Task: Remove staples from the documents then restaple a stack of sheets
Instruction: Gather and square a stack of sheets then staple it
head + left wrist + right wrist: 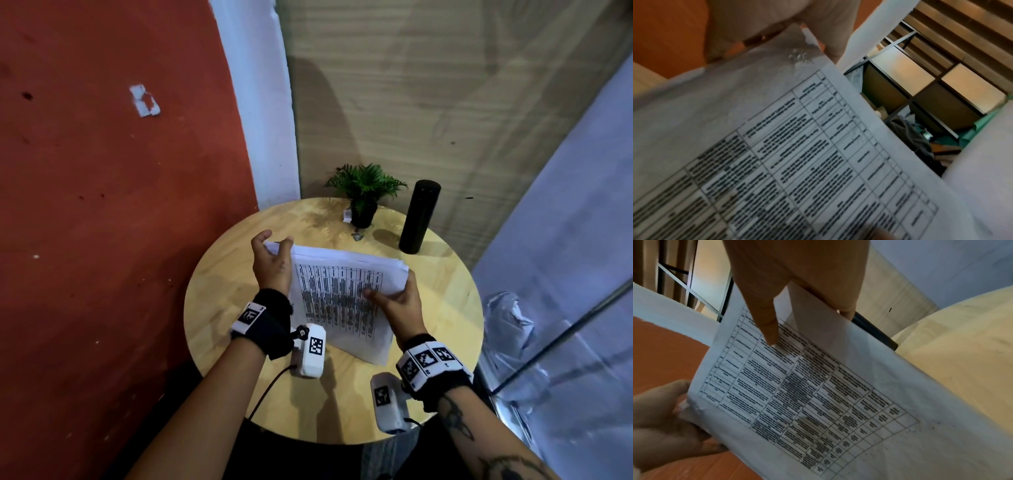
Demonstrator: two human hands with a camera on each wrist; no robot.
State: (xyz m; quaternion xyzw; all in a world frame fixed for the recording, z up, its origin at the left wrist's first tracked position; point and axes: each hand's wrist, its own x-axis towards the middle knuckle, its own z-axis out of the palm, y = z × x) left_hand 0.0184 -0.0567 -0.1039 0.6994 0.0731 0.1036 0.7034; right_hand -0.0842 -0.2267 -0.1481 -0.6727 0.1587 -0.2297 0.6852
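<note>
A stack of white sheets (342, 301) printed with a dense table is held tilted above the round wooden table (445, 308). My left hand (272, 260) grips the stack's far left corner, where the paper is torn and pocked with staple holes (799, 56). My right hand (397, 301) holds the right edge, thumb (766, 327) on the printed top sheet (807, 394) and fingers under the stack. The printed page (797, 162) fills the left wrist view. No stapler or staple remover shows in any view.
A small potted plant (364, 195) and a tall black flask (419, 217) stand at the table's far edge, with a small grey bit (358, 236) in front of the pot. A red wall (102, 205) is on the left and a glass panel (565, 274) on the right.
</note>
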